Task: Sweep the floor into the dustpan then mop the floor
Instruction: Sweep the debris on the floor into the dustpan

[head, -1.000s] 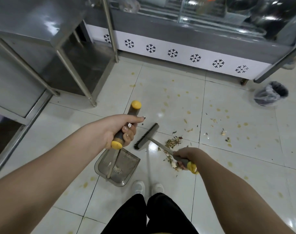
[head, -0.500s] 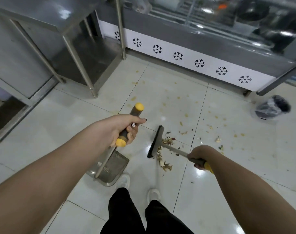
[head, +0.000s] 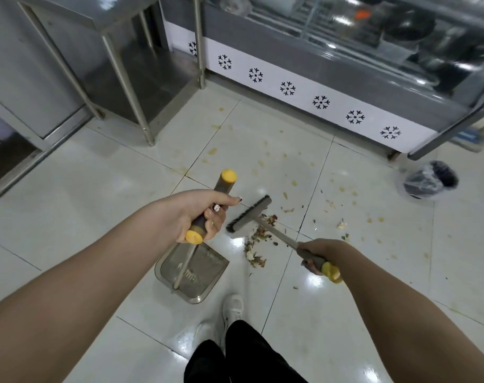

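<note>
My left hand [head: 199, 214] grips the dark, yellow-tipped handle [head: 224, 183] of a grey dustpan [head: 207, 275] that rests on the white tiled floor [head: 83, 211] in front of my feet. My right hand [head: 318, 254] grips the grey, yellow-ended handle of a broom. Its brush head [head: 249, 214] is on the floor just right of my left hand. A small pile of brown scraps [head: 258, 244] lies between the brush head and the dustpan's mouth, under the broom's shaft. More crumbs and yellow stains are scattered further right.
A steel table with legs [head: 124, 78] stands at the left. A display counter with a white snowflake panel [head: 320, 102] runs across the back. A small bin lined with a clear bag [head: 428, 179] sits at the right. My white shoes [head: 232, 308] are below the dustpan.
The brush head has swung back and forth over the scrap pile and now lies left of it, angled up-right. The dustpan and my left hand stayed roughly in place; the view shifted.
</note>
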